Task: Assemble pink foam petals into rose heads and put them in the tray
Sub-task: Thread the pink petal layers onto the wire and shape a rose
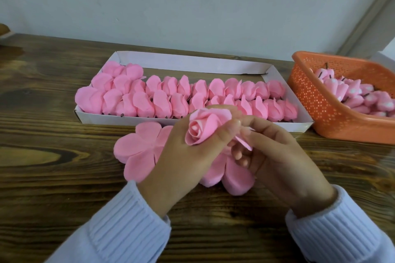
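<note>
My left hand (183, 160) grips a rose head (205, 128) above the middle of the bench (64, 177). My right hand (282, 156) pinches its loose outer petal (244, 142). Flat petal sheets (136, 151) lie beneath. Behind them, the tray (192, 62) holds rows of finished roses (171, 98). An orange basket (320, 113) stands at the right edge.

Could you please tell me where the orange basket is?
In the head view, the orange basket sits on the table at far right, beside the white tray.
</note>
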Demonstrator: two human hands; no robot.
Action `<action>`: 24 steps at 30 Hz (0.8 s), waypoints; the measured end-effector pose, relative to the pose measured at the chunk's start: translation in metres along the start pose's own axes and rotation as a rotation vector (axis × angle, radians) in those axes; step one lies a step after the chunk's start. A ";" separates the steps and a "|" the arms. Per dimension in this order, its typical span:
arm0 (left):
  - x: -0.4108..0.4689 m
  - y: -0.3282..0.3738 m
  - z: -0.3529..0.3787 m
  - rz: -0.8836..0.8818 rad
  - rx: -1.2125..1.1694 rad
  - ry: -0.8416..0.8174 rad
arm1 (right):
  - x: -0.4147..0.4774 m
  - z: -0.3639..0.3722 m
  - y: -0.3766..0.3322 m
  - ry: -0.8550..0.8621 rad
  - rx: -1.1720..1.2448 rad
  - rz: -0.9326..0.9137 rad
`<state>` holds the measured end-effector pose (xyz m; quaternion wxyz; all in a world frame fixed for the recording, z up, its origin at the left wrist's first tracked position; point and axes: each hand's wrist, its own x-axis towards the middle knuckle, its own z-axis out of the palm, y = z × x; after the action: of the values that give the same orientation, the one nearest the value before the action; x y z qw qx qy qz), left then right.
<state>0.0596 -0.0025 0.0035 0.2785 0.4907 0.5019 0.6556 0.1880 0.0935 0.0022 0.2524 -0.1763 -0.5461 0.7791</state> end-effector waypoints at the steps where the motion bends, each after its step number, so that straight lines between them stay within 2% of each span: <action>1: 0.000 -0.001 0.000 -0.001 0.004 0.033 | 0.000 -0.001 0.000 -0.012 -0.008 -0.036; 3: 0.001 -0.003 -0.001 -0.009 -0.003 0.070 | -0.001 -0.003 -0.001 -0.063 -0.065 -0.110; 5: 0.001 -0.008 -0.001 -0.074 -0.055 0.101 | -0.002 -0.002 -0.002 -0.076 -0.224 -0.191; 9: 0.004 -0.012 -0.002 -0.186 -0.175 0.116 | -0.002 0.004 0.002 0.155 -0.606 -0.384; 11: 0.005 -0.011 -0.002 -0.216 -0.225 0.073 | -0.002 0.006 0.003 0.232 -0.693 -0.436; 14: 0.005 -0.012 -0.002 -0.253 -0.301 0.056 | -0.003 0.003 0.001 0.273 -0.671 -0.430; 18: 0.006 -0.012 -0.001 -0.294 -0.335 0.053 | -0.004 0.005 -0.001 0.199 -0.499 -0.372; 21: 0.006 -0.014 -0.001 -0.314 -0.350 0.058 | -0.005 0.007 -0.001 0.178 -0.389 -0.381; 24: 0.006 -0.015 -0.001 -0.304 -0.345 0.029 | -0.006 0.008 0.000 0.206 -0.378 -0.430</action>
<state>0.0550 0.0075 -0.0083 0.4466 0.3448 0.4547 0.6892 0.1881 0.0839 0.0047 0.4283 -0.1786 -0.6776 0.5705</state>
